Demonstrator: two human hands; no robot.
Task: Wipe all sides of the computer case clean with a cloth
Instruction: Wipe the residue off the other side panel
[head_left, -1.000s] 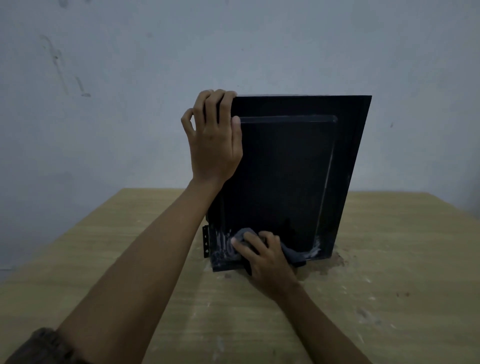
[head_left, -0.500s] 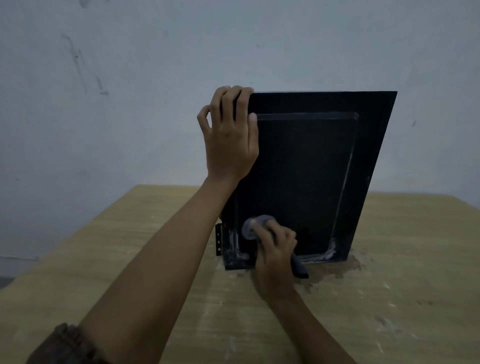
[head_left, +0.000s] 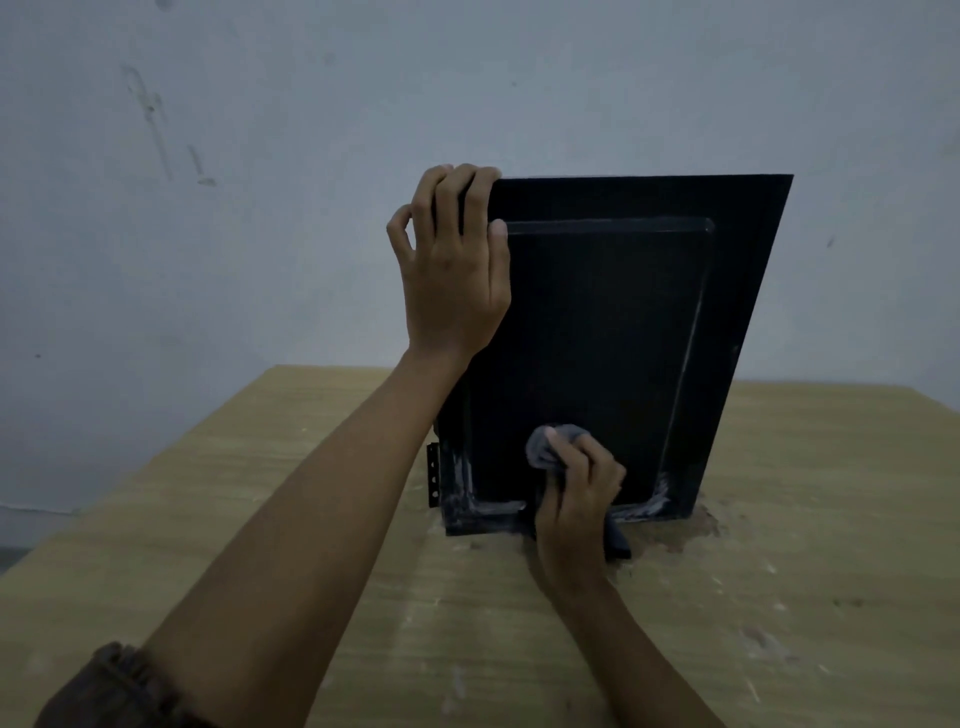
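From the head view, the left hand (head_left: 452, 260) reaches up on an outstretched arm. Its fingers hook over the top left corner of the black computer case (head_left: 597, 338), which stands upright at the far middle of the wooden table (head_left: 779, 571). The smooth panel has dust streaks along its bottom. The right hand (head_left: 576, 499) curls round a crumpled grey cloth (head_left: 545, 447) and presses it low on the panel, slightly further right than before.
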